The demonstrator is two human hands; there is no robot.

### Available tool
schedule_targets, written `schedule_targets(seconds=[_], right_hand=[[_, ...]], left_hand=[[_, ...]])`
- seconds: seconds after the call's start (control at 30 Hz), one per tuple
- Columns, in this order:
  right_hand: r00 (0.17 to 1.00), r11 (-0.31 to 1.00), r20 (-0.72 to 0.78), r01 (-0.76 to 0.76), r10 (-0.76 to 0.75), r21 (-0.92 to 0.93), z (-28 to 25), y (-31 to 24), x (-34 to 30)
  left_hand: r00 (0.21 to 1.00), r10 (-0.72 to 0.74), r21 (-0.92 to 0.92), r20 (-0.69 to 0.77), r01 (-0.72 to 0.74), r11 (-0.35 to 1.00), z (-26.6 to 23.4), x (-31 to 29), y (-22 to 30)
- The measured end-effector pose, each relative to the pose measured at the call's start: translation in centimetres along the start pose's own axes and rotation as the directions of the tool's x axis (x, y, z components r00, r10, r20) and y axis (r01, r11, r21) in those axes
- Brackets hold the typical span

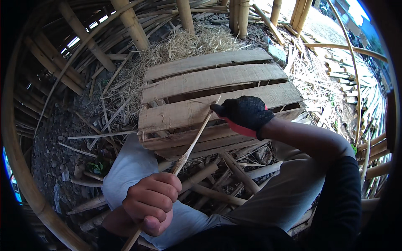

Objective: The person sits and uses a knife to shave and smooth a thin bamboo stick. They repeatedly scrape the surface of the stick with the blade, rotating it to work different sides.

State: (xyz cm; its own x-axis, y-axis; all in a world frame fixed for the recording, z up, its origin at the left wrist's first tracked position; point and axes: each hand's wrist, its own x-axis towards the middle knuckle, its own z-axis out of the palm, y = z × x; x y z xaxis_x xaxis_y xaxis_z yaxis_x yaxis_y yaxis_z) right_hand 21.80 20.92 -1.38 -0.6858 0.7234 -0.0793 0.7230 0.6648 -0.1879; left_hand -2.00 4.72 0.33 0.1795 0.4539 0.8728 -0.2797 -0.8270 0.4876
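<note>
My bare left hand (153, 203) is closed in a fist around a long bamboo strip (191, 145). The strip slants up and away from the fist, its far end over a slatted wooden crate (180, 113); its near end runs out below the hand. Some roughened fibres show on the strip just beyond my fist. My right hand (245, 113), in a black and red glove, is closed at the strip's far end. A thin, blade-like edge of what looks like a knife (200, 102) juts left from the glove across the strip; its handle is hidden in my grip.
The crate stands between my knees. Straw-like shavings (201, 44) lie heaped behind it. Cut bamboo pieces (217, 194) litter the ground below and between my legs. Upright bamboo poles (130, 25) stand at the back, and many bamboo lengths (372, 111) lie stacked at the right.
</note>
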Motion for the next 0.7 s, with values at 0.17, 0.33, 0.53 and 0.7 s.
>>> schedule_targets(seconds=[0.17,0.33,0.53,0.7], right_hand=[[1.000,1.000,-0.019,0.003,-0.003,0.000,-1.6,-1.6,-0.1],[0.991,0.992,0.034,0.127,-0.127,-0.015,-1.9,-2.4,-0.8],[1.000,0.995,0.015,0.018,-0.020,0.095,0.1,0.3,0.9],[0.992,0.992,-0.031,0.125,-0.124,0.006,0.4,0.9,1.2]], left_hand=[[0.998,-0.035,0.004,-0.061,0.035,0.999,-0.8,0.2,0.2],[0.993,-0.030,-0.023,-0.110,0.028,0.999,-1.0,0.5,0.7],[0.993,-0.002,-0.004,-0.118,0.001,1.000,0.5,1.3,0.3],[0.996,0.003,-0.012,-0.091,-0.004,1.000,0.8,1.3,0.2]])
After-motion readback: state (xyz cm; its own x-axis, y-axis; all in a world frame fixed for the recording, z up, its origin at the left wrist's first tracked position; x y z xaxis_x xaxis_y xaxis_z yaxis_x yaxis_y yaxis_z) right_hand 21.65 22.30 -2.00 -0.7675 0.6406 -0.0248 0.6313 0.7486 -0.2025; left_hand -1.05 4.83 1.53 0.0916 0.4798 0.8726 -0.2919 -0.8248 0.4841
